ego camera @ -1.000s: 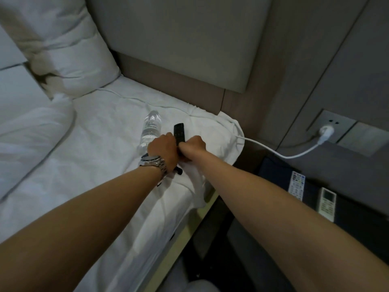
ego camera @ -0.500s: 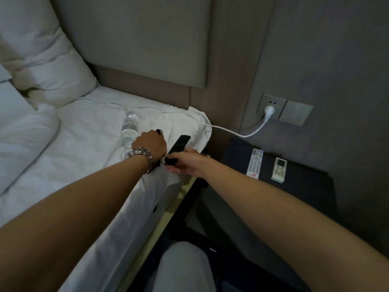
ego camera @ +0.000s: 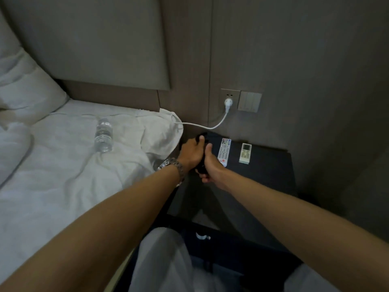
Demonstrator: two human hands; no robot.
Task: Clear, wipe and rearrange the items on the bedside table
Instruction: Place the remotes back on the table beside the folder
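Both hands have swung from the bed edge over to the dark counter (ego camera: 263, 180), carrying their black things with them, and the view has turned the same way, so the two white remotes now lie close ahead.

Nearest, pale trouser legs (ego camera: 164, 264) fill the bottom of the view, with a small white handle (ego camera: 202, 236) on the dark front of the counter between them. Two bare forearms reach forward and meet over the counter's left part. A metal watch (ego camera: 173, 166) sits on the left wrist. The left hand (ego camera: 191, 153) has its fingers curled round a black object (ego camera: 200, 137) whose end pokes out past the knuckles; what it is cannot be told. The right hand (ego camera: 210, 165), touching the left, grips a black remote (ego camera: 201, 168), mostly hidden between the two hands.

Just beyond the right hand a white TV remote (ego camera: 224, 151) lies flat on the counter, and a smaller white remote (ego camera: 245, 153) lies beside it, apart from it. To the left, a clear water bottle (ego camera: 103, 134) lies on the bed (ego camera: 52, 175) near the folded-back sheet corner. Farther off, a white cable (ego camera: 202, 125) runs from the bed to a plug (ego camera: 228, 102) in the wall socket, next to a switch plate (ego camera: 249, 101). A pillow (ego camera: 27, 95) leans at the headboard (ego camera: 94, 45).
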